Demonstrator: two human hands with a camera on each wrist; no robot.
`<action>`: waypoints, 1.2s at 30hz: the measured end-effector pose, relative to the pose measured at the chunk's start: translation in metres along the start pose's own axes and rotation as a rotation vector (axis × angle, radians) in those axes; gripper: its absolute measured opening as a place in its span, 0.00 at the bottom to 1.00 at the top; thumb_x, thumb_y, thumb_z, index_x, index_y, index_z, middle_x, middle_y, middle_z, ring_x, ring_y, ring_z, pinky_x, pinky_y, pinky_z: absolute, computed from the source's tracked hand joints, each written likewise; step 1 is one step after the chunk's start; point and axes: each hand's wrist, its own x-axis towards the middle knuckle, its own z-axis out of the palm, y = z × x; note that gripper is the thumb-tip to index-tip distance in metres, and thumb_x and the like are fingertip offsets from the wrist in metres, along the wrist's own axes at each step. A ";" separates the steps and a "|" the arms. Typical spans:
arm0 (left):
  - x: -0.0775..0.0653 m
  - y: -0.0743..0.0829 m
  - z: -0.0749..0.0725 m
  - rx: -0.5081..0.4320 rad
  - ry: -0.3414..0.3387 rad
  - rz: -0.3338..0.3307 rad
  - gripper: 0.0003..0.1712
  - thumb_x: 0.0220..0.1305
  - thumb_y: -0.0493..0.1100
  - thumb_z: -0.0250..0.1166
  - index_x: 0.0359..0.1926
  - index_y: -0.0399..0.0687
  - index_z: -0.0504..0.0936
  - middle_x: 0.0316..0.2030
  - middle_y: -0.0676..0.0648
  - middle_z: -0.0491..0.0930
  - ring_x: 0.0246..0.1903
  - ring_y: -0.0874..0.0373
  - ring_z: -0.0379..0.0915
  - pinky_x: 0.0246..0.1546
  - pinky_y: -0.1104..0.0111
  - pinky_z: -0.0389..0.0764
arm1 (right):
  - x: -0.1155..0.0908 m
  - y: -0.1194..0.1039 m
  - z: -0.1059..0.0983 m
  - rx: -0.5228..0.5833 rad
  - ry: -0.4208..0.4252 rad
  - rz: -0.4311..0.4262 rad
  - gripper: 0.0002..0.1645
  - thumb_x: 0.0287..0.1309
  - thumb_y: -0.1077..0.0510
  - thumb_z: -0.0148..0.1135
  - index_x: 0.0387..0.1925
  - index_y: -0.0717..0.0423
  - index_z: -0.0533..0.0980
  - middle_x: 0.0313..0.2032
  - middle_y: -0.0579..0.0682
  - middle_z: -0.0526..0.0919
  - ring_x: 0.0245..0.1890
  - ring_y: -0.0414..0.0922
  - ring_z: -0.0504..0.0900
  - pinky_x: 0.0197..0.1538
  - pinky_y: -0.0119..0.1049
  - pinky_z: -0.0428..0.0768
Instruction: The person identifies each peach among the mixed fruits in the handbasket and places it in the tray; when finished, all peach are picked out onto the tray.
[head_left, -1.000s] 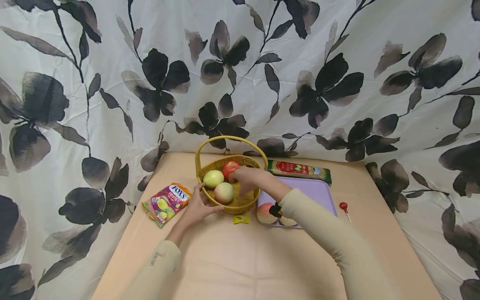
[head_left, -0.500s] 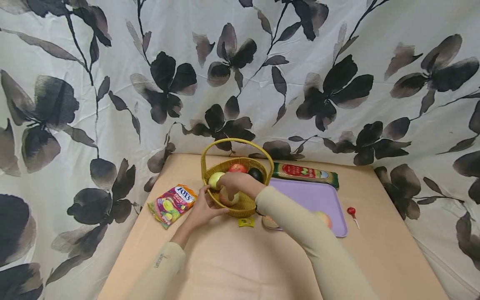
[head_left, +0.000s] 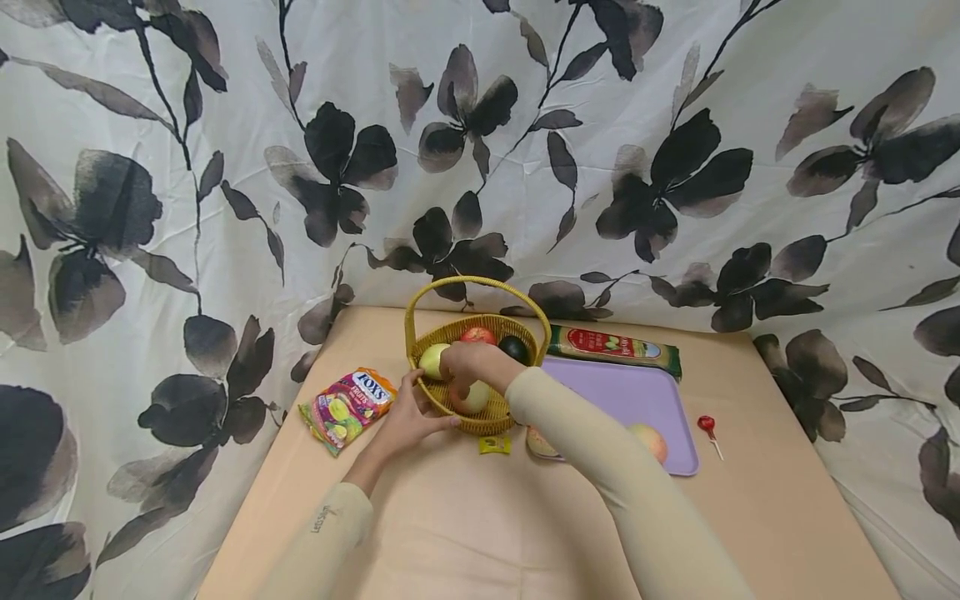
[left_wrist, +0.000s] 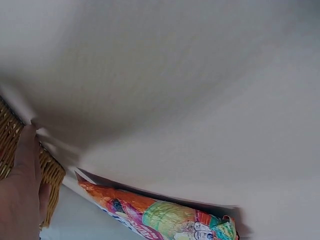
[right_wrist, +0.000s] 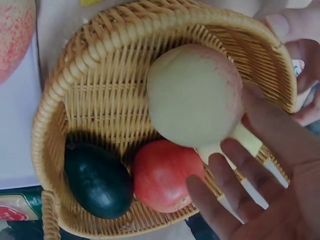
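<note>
A yellow wicker basket (head_left: 489,427) with a tall hoop handle stands on the table. My left hand (head_left: 405,418) grips its left front rim; in the left wrist view a finger lies along the woven wall. Inside the basket my right hand (right_wrist: 280,200) has its fingers spread, the thumb right at the edge of a pale peach with a pink blush (right_wrist: 192,95). Those fingers overlap a yellow-green round fruit (head_left: 431,362), mostly hidden behind them in the right wrist view. A red round fruit (right_wrist: 167,175) and a dark green avocado (right_wrist: 97,180) lie beside each other in the basket.
Left of the basket lies a candy bag (head_left: 348,410). A lilac tray (head_left: 622,387) with pinkish fruits (head_left: 649,442) is on the right, partly under my right sleeve. Behind it lies a long green packet (head_left: 615,348). A lollipop (head_left: 707,425) and a small yellow wrapped sweet (head_left: 495,445) are nearby.
My right hand has moved left within the basket, from over the avocado to the peach and yellow-green fruit, uncovering the avocado. The peach has shifted slightly right. My left hand stays on the rim.
</note>
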 end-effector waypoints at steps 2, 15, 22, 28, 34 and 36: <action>0.000 -0.001 0.000 -0.008 -0.002 0.007 0.71 0.53 0.57 0.83 0.82 0.50 0.41 0.79 0.37 0.53 0.71 0.38 0.69 0.71 0.50 0.74 | 0.000 0.001 0.002 -0.036 -0.001 -0.005 0.16 0.57 0.57 0.78 0.48 0.52 0.85 0.42 0.45 0.85 0.40 0.42 0.79 0.45 0.37 0.85; 0.001 -0.001 0.001 -0.018 0.010 0.010 0.73 0.51 0.55 0.84 0.82 0.47 0.40 0.80 0.34 0.51 0.74 0.37 0.66 0.73 0.49 0.71 | -0.022 0.019 0.020 -0.017 0.028 0.116 0.21 0.53 0.66 0.79 0.47 0.51 0.82 0.39 0.45 0.80 0.35 0.41 0.72 0.42 0.35 0.78; 0.002 -0.001 0.000 -0.023 0.002 0.010 0.75 0.49 0.58 0.84 0.82 0.47 0.40 0.80 0.34 0.51 0.74 0.37 0.65 0.73 0.49 0.71 | -0.017 0.034 0.027 -0.039 0.014 0.096 0.23 0.47 0.65 0.83 0.44 0.51 0.80 0.39 0.45 0.78 0.38 0.41 0.72 0.43 0.36 0.79; 0.003 -0.001 0.001 -0.023 0.005 0.008 0.73 0.51 0.55 0.84 0.82 0.46 0.40 0.79 0.32 0.54 0.73 0.37 0.66 0.74 0.49 0.70 | -0.022 0.044 0.024 -0.010 0.001 0.067 0.24 0.48 0.62 0.83 0.46 0.51 0.80 0.43 0.46 0.81 0.39 0.42 0.75 0.45 0.38 0.82; 0.002 -0.001 0.001 -0.041 0.001 0.015 0.74 0.51 0.53 0.84 0.82 0.46 0.39 0.79 0.31 0.54 0.74 0.36 0.65 0.73 0.49 0.70 | -0.040 0.050 0.012 0.097 0.028 0.074 0.22 0.49 0.64 0.80 0.45 0.53 0.80 0.40 0.47 0.78 0.36 0.43 0.75 0.35 0.35 0.78; 0.001 0.000 0.001 -0.038 0.002 0.011 0.74 0.50 0.54 0.84 0.82 0.46 0.40 0.79 0.31 0.54 0.74 0.36 0.64 0.74 0.49 0.70 | -0.048 0.051 0.007 0.134 0.045 0.073 0.22 0.50 0.65 0.80 0.45 0.52 0.80 0.40 0.48 0.78 0.35 0.44 0.76 0.33 0.35 0.79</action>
